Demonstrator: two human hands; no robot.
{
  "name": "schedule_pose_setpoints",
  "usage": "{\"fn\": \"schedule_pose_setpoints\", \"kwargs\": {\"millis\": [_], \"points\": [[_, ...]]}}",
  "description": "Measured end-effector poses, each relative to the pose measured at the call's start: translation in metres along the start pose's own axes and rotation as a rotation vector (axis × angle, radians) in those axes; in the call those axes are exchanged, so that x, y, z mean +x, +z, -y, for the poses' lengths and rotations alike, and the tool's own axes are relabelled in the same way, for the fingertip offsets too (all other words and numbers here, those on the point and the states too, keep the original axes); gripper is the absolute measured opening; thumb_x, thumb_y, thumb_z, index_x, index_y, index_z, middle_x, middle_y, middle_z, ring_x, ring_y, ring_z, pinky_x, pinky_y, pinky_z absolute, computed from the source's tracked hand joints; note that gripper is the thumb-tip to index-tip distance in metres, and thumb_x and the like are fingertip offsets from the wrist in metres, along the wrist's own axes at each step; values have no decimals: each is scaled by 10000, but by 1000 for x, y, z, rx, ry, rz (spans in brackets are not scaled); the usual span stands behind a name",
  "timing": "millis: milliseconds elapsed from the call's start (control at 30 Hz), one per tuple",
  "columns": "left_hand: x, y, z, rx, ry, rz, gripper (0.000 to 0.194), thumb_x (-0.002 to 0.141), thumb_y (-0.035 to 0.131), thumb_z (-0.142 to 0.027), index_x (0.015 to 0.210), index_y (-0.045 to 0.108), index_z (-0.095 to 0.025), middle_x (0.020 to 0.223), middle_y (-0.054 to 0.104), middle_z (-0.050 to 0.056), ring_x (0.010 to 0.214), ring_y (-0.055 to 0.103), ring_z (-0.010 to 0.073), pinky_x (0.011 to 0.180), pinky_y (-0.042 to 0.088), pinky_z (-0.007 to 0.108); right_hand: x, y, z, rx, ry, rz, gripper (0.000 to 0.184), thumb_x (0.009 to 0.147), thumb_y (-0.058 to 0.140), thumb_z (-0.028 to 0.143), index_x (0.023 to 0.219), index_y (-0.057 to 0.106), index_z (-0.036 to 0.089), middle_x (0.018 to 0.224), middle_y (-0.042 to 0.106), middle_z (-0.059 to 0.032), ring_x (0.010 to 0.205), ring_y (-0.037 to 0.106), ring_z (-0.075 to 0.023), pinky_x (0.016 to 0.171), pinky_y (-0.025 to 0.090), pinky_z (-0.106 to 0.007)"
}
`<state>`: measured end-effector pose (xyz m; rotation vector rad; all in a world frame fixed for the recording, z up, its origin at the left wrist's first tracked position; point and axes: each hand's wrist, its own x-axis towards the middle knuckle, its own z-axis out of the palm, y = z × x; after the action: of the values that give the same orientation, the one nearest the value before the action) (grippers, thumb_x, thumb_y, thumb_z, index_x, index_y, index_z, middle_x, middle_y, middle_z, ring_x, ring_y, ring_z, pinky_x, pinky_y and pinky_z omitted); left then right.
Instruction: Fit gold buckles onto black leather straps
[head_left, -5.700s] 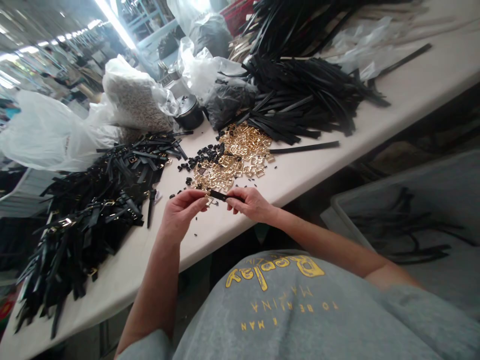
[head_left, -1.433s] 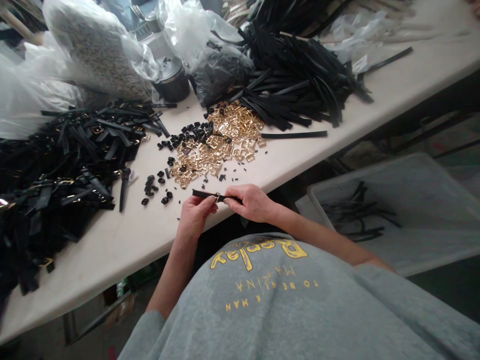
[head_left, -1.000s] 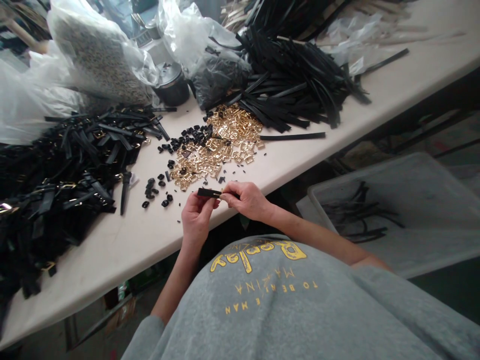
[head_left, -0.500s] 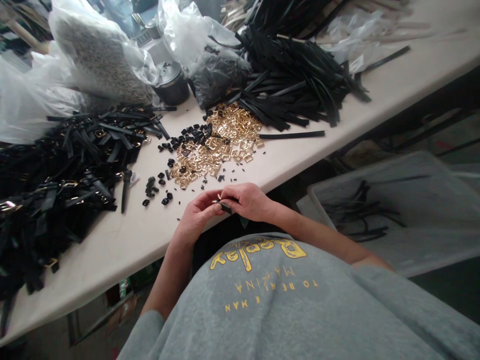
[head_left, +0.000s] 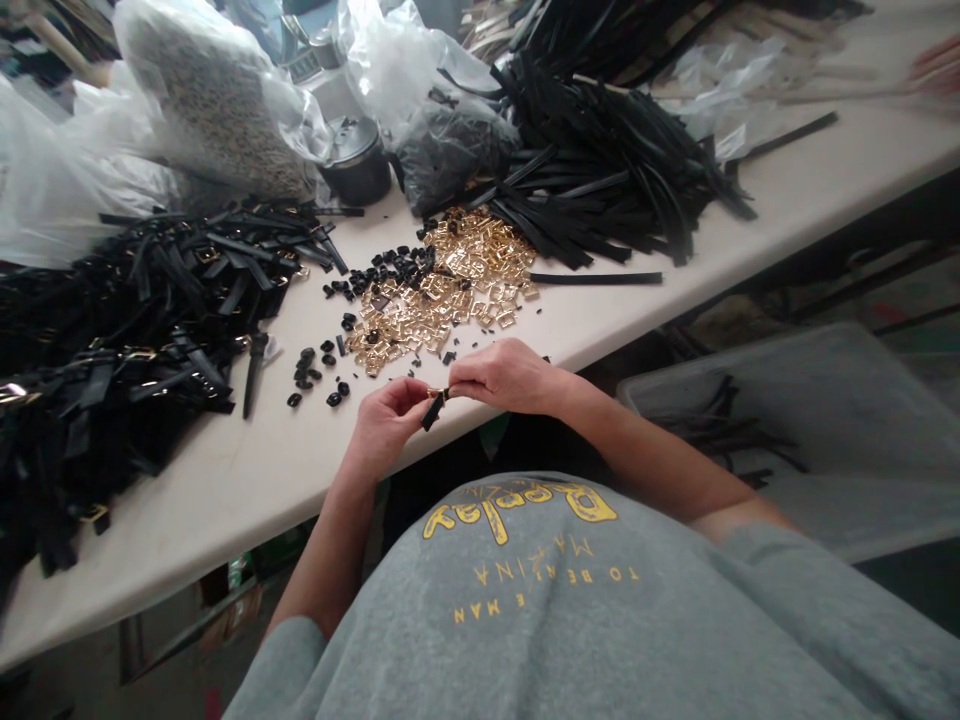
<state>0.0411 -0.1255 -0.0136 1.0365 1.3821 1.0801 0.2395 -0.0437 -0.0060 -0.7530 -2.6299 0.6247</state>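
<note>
My left hand and my right hand meet at the near edge of the white table. Both pinch one short black strap with a small gold buckle at its top; the strap hangs down between the fingertips. Just beyond my hands lies a heap of gold buckles with small black loops scattered at its left.
A big pile of black straps with buckles covers the table's left. Plain black strips are heaped at the back right, one single strip lying apart. Clear plastic bags and a dark pot stand behind. A grey bin sits below right.
The strap went from lying level between my hands to hanging folded down from my fingertips. My hands drew closer together and shifted slightly up toward the table edge.
</note>
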Motion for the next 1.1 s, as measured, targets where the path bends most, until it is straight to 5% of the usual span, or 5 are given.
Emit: {"fn": "schedule_pose_setpoints", "kwargs": {"millis": [233, 367, 533, 867, 1100], "points": [[14, -4, 0, 121, 67, 11, 182, 680, 811, -330, 733, 752, -166, 647, 697, 32, 589, 612, 139, 581, 483, 234, 20, -6, -3, -155, -149, -139, 208, 979, 552, 269, 841, 689, 195, 897, 692, -49, 805, 571, -171, 723, 357, -303], [23, -2, 11, -128, 22, -109, 231, 652, 813, -372, 736, 733, -172, 694, 718, 41, 613, 650, 149, 613, 516, 244, 13, 1, -4, -35, 28, -378, 212, 967, 579, 321, 854, 683, 175, 953, 698, -75, 870, 610, -180, 797, 409, -304], [24, 10, 18, -302, -24, -148, 293, 590, 860, -378, 765, 734, -180, 786, 741, 36, 664, 665, 140, 614, 514, 220, 4, 27, -1, 268, 207, -264, 231, 837, 749, 396, 900, 719, 176, 873, 719, -40, 771, 640, -162, 706, 436, -273], [15, 27, 20, -212, 97, -241, 324, 655, 843, -453, 782, 761, -166, 683, 702, 24, 574, 612, 122, 596, 525, 249, 20, 52, 15, 1033, 259, -446, 386, 855, 652, 540, 910, 735, 167, 850, 718, -37, 779, 655, -164, 721, 537, -279], [7, 22, 21, -100, 107, -185, 277, 722, 776, -433, 817, 758, -173, 689, 707, 34, 602, 640, 149, 599, 541, 274, 28, 57, 21, 900, 299, -464, 273, 877, 600, 412, 833, 684, 156, 749, 665, -29, 649, 584, -129, 596, 482, -246]]}}
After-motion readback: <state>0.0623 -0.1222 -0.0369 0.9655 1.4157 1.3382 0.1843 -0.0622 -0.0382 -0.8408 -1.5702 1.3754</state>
